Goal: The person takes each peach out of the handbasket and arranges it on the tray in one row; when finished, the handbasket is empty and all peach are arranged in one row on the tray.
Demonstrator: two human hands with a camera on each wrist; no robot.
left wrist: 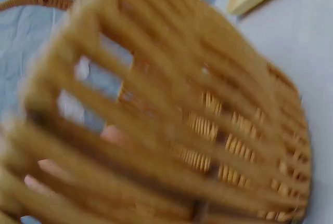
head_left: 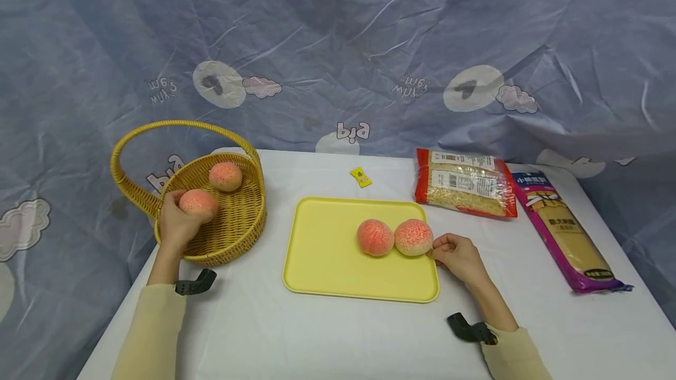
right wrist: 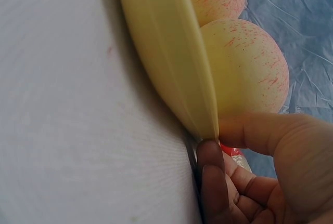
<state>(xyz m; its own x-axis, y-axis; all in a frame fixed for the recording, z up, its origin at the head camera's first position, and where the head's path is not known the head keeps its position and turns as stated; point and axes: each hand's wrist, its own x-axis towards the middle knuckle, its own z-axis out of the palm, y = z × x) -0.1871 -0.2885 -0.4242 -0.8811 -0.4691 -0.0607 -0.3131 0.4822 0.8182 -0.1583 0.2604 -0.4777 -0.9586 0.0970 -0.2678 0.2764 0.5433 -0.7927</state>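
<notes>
My left hand reaches over the near-left rim of a yellow wicker basket and grips a pink peach inside it. Another peach rests toward the basket's back. In the left wrist view the blurred basket wall hides most of that hand. On a yellow tray two peaches sit side by side, a redder one and a paler one to its right. With thumb and fingers my right hand pinches the tray's right edge, close beside the paler peach, as the right wrist view shows.
Behind the tray lies a small yellow packet. A red-edged clear bag of grain-like food is at the back right, beside a long purple package. The basket's tall handle arches up. Patterned grey-blue cloth hangs behind the white table.
</notes>
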